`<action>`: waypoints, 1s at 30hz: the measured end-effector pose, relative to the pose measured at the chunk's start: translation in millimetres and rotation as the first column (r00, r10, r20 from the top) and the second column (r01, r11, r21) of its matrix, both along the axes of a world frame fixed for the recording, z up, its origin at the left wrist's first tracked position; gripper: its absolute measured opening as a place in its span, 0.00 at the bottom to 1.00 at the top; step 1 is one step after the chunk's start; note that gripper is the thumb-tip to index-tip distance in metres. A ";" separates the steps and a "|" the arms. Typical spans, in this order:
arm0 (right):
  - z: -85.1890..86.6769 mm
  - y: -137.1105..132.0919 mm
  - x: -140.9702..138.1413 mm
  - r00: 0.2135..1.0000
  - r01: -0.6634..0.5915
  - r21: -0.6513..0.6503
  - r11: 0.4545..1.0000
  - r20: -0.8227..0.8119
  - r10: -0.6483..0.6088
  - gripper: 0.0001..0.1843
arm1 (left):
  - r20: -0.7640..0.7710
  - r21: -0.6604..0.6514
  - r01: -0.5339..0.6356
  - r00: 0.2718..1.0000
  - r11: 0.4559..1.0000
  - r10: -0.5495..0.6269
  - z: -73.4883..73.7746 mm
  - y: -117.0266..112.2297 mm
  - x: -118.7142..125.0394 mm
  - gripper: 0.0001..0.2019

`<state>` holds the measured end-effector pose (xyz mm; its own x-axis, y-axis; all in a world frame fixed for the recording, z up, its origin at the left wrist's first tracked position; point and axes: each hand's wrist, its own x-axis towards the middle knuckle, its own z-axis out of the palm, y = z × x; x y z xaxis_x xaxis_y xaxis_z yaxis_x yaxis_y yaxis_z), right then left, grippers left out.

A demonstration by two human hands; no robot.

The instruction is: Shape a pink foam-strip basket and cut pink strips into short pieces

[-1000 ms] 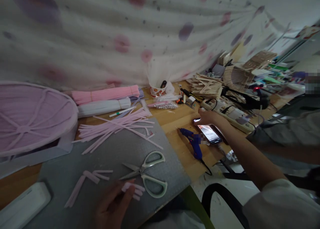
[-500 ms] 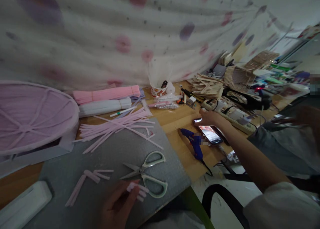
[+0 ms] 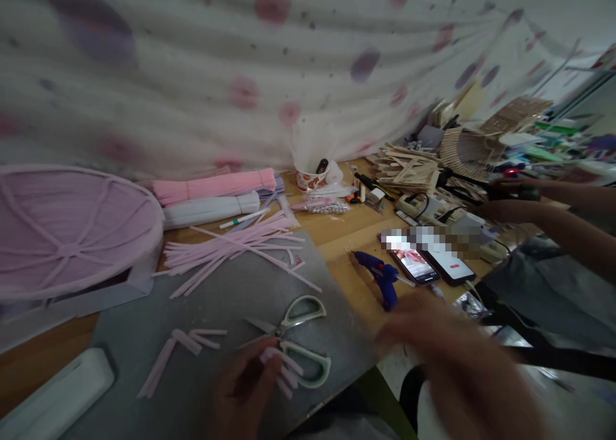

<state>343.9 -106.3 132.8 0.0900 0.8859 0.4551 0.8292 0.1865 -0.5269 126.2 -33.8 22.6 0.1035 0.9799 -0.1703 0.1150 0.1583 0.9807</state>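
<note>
Between the thumb and fingers of my left hand is a small bundle of short pink pipe cleaner pieces. It is held just over the lower handle of the open scissors, which lie on a grey mat. My right hand, smeared by motion, hovers near the mat's right edge, close to the blue glue gun; its fingers cannot be made out. More cut pink pieces lie left of the scissors, and long pink pipe cleaners spread across the mat's far edge.
Two lit phones lie beyond the glue gun. A lilac round panel rests at left, near a white case. Pink and white bundles lie at the back. A co-worker's arms reach over power strips at right.
My right hand has left the phone and come back toward me, uncovering a second phone. The left hand keeps its pink bundle. A co-worker's arms now reach in at right.
</note>
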 end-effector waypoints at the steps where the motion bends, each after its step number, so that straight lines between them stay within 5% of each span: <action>1: -14.6 1.8 -22.4 0.996 -0.067 -0.077 0.995 -0.070 0.062 0.13 | -0.001 0.007 0.024 1.000 1.000 -0.024 1.4 0.3 -0.9 0.20; 3: -42.9 12.7 -55.5 0.975 -0.160 -0.261 0.952 -0.195 0.110 0.22 | -0.007 0.016 0.045 0.999 0.999 -0.045 4.1 0.5 -4.8 0.20; 6: -71.7 29.9 -74.0 0.945 -0.310 -0.414 0.856 -0.236 0.228 0.11 | -0.037 0.027 -0.001 0.999 1.000 0.002 7.3 -0.4 -12.9 0.20; 8: -79.7 34.6 -72.3 0.936 -0.352 -0.444 0.824 -0.174 0.307 0.15 | -0.061 0.039 -0.028 0.998 0.999 0.030 8.7 -0.5 -16.4 0.19; 13: -79.5 36.7 -64.8 0.940 -0.330 -0.444 0.833 -0.078 0.331 0.17 | -0.065 0.056 -0.042 0.997 0.998 0.046 7.1 3.7 -16.3 0.17; 20: -86.8 42.5 -73.9 0.885 -0.350 -0.368 0.861 -0.431 0.176 0.14 | -0.100 0.152 0.127 0.989 0.980 -0.113 -2.6 20.3 -25.0 0.11; 26: -90.3 38.6 -74.2 0.837 -0.204 -0.313 0.928 -0.547 -0.001 0.13 | -0.214 0.109 0.059 0.976 0.992 -0.034 -2.3 29.1 -36.4 0.14; 30: -86.3 41.6 -82.2 0.803 -0.254 -0.318 0.913 -0.596 0.015 0.15 | -0.162 0.053 0.053 0.986 0.997 -0.044 0.1 26.1 -36.5 0.15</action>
